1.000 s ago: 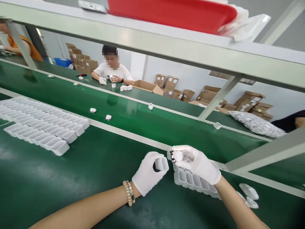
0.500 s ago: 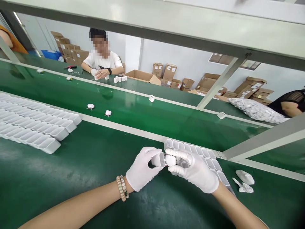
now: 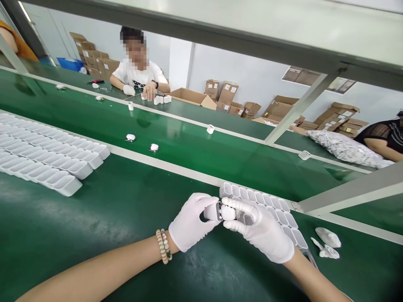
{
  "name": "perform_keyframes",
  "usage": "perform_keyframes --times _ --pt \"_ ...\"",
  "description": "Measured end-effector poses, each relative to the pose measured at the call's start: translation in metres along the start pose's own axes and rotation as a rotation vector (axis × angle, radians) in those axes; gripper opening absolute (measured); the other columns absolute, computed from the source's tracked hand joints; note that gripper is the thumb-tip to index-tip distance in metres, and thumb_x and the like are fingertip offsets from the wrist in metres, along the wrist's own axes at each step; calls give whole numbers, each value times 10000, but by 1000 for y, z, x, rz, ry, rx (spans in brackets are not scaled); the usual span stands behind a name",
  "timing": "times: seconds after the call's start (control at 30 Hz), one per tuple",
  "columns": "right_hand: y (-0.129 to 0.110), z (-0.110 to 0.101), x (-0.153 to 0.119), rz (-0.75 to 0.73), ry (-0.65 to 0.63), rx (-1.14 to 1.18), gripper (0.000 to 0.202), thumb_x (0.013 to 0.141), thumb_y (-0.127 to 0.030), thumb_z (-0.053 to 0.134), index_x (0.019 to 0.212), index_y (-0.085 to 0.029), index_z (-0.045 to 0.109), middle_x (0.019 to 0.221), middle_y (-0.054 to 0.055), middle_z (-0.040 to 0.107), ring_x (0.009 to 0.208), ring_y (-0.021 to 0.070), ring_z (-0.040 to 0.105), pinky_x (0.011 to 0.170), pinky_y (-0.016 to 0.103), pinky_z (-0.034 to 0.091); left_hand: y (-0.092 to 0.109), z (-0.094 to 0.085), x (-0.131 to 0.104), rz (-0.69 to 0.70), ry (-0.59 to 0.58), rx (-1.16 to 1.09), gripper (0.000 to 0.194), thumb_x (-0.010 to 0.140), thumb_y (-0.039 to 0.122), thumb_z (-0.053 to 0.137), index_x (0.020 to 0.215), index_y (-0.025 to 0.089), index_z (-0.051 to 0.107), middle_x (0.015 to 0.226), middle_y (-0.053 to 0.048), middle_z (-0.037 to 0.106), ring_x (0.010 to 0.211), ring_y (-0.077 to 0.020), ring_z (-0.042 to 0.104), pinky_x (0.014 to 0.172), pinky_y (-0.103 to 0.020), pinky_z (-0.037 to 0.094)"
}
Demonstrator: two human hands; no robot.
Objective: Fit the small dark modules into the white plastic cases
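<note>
The right hand (image 3: pixel 263 228) covers a good chunk of the near block of cups (image 3: pixel 289 219), so no way to count those. Its palm side is turned away and I can't see the ends of all its fingers either. The far block of cups (image 3: pixel 67 184) gets cut off by the left edge, and the plastic bag (image 3: pixel 348 147) is full of small pale bits too jumbled to make out.

As for the stuff being held: the left hand (image 3: pixel 192 222) is curled around one white cup (image 3: pixel 210 212), thumb above and fingers below, open end facing the other hand. The right hand is pinching a white part (image 3: pixel 228 212) between thumb and fingers, at the fingertips, right at the cup's mouth. There's a dark bit on the part's cup side, too small to read, and I can't tell how far in it sits. Both are held above the green table (image 3: pixel 141 218).
</note>
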State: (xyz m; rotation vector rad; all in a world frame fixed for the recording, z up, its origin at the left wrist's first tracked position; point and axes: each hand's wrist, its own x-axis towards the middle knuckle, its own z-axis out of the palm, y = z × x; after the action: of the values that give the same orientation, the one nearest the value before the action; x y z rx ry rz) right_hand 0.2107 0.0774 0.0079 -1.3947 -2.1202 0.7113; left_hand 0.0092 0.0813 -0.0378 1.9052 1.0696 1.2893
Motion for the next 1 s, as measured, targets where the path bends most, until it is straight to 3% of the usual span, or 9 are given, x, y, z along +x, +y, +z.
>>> perform_keyframes --times 0.27,0.43,0.53,0.67,0.8,1.0 --pt "-1 2 -3 22 -24 -84 409 846 -447 660 1237 -328 656 917 37 709 819 241 662 775 431 583 5 -3 0 -33 -50 16 418 713 88 705 1087 265 649 1105 -56 641 1032 -236 624 913 -416 554" --pt "1 8 -2 36 -54 -51 462 834 -489 672 1274 -359 612 957 32 707 868 255 668 744 419 590 3 -2 -1 -43 -75 19 460 672 93 733 1087 273 651 1072 -40 632 1000 -234 625 896 -412 560" --pt "7 17 -2 -12 49 29 580 806 -551 679 1319 -310 556 897 39 705 870 278 675 773 461 591 0 1 -2 -57 -42 -1 448 679 81 714 1085 258 643 1065 -40 624 999 -225 625 902 -407 555" --pt "12 25 -5 -108 177 -70 517 832 -560 646 1254 -266 594 936 77 709 884 303 678 830 524 570 -2 3 -3 -81 -6 -34 456 671 102 737 1092 244 633 1085 -47 619 1001 -227 630 905 -415 554" --pt "7 26 -8 -109 145 -187 493 873 -518 611 1297 -267 582 896 77 721 837 299 687 774 501 587 -2 3 -5 -105 18 -62 448 675 102 740 1085 242 626 1117 -51 613 1006 -226 635 911 -421 553" --pt "-7 27 -11 -85 105 -170 506 907 -479 552 1363 -260 532 844 49 723 735 249 691 680 425 609 -2 2 -6 -108 22 -71 448 680 97 745 1084 241 619 1116 -64 618 1006 -238 638 902 -435 557"
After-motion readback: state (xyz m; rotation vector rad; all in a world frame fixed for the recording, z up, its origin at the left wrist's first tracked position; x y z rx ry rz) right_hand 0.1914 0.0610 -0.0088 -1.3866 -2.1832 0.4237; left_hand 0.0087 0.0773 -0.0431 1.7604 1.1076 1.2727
